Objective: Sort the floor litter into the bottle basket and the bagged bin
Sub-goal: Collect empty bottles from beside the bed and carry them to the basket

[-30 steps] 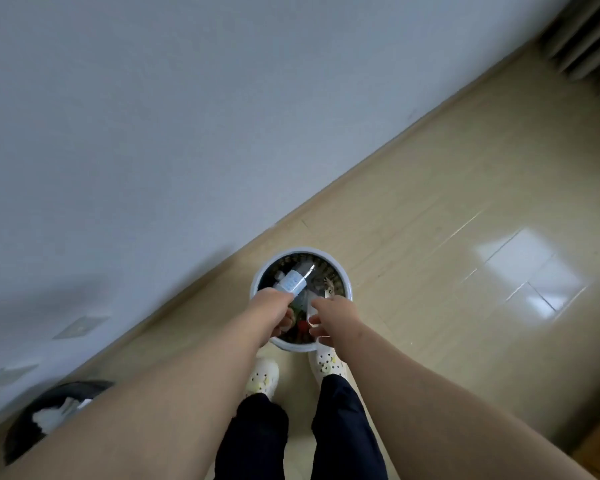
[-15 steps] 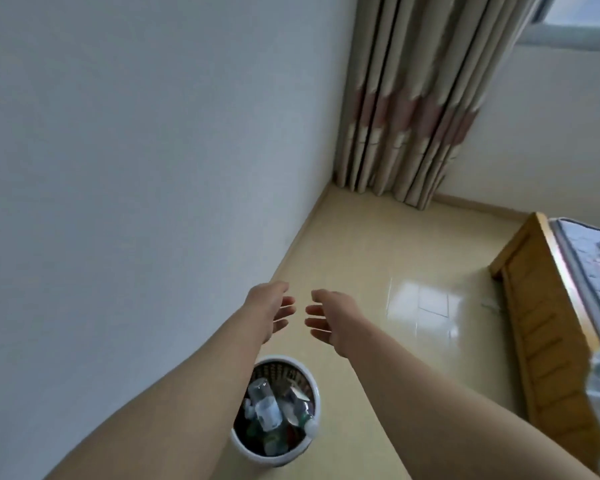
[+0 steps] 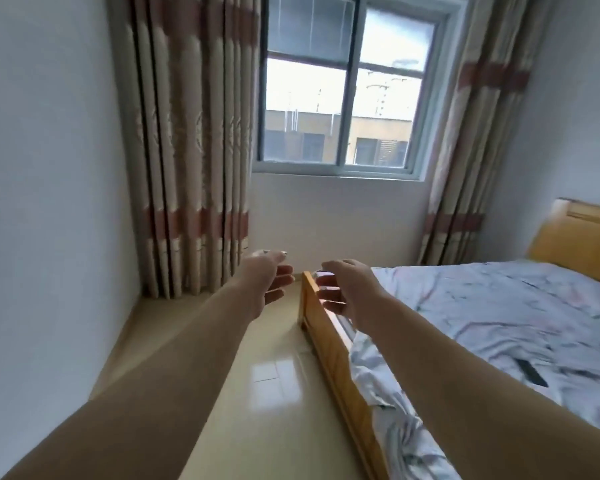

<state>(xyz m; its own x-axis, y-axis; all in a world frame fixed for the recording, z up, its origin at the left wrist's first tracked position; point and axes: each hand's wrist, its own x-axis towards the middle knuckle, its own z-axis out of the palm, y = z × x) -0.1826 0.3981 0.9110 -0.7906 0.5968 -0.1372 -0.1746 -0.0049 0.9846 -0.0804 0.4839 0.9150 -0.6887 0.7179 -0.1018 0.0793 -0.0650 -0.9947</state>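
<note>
Far left of the honey-coloured wooden bed rail [image 3: 329, 355] hangs the beige pleated curtain with reddish bands [image 3: 187, 168]. Your left arm is stretched straight out over the glossy beige tile floor [image 3: 274, 386], on the rail's left. Your left hand [image 3: 269, 282] sits just left of the rail's far end, palm turned inward, fingers relaxed and a bit spread, nothing in it. On the rail's other side, your right hand [image 3: 349, 289] has its palm facing the left one, fingers loosely bent, holding nothing. They're near each other, not touching. Can't tell from here where the bottle basket or bagged bin sit.
</note>
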